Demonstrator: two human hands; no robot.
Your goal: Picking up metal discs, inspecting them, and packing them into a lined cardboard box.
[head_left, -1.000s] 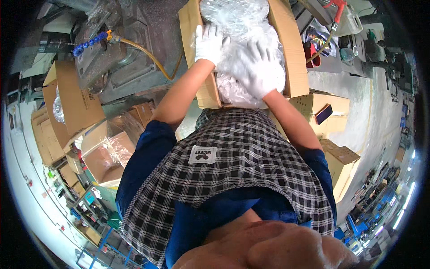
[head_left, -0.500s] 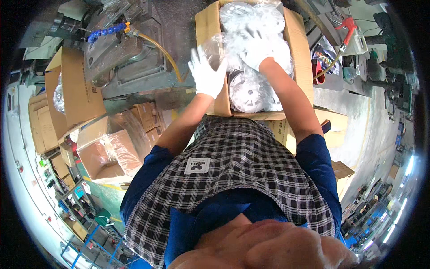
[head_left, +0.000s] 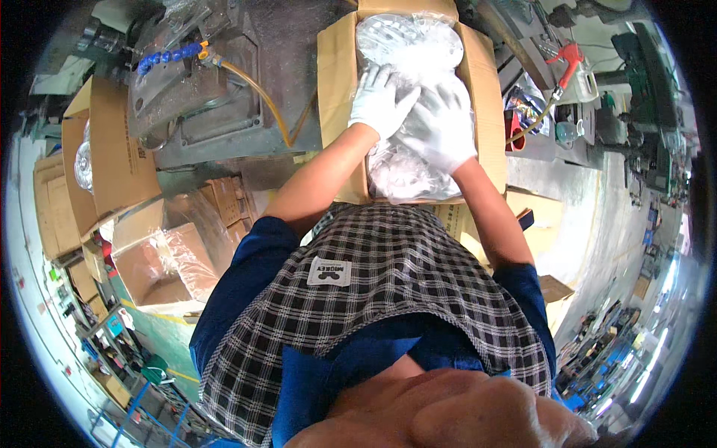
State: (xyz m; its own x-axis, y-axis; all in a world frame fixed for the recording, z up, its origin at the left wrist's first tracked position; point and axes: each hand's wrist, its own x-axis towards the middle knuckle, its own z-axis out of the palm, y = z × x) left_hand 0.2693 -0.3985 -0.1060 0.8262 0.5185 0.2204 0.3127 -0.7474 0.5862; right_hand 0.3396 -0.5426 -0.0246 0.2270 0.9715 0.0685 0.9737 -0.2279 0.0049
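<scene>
Directly in front of me stands an open cardboard box (head_left: 337,97) holding several round silvery metal parts (head_left: 409,39) under clear plastic film (head_left: 399,172). Both my hands wear white gloves and lie inside the box on the film. My left hand (head_left: 379,104) rests on the left half with its fingers stretched toward the far side. Beside it, my right hand (head_left: 441,128) presses on the film at the right, slightly blurred, fingers spread and pointing up and left. The plastic veils the parts nearest me.
A grey machine bed (head_left: 202,104) with a blue segmented hose (head_left: 170,57) and a yellow tube (head_left: 258,89) lies at the left. Further left are another carton (head_left: 112,157) and a plastic-lined open box (head_left: 168,261). A red-handled spray gun (head_left: 569,61) is at the right.
My left hand has moved from the box's left edge onto the plastic film. My right hand has come nearer to me. The film now covers the near metal part that showed before.
</scene>
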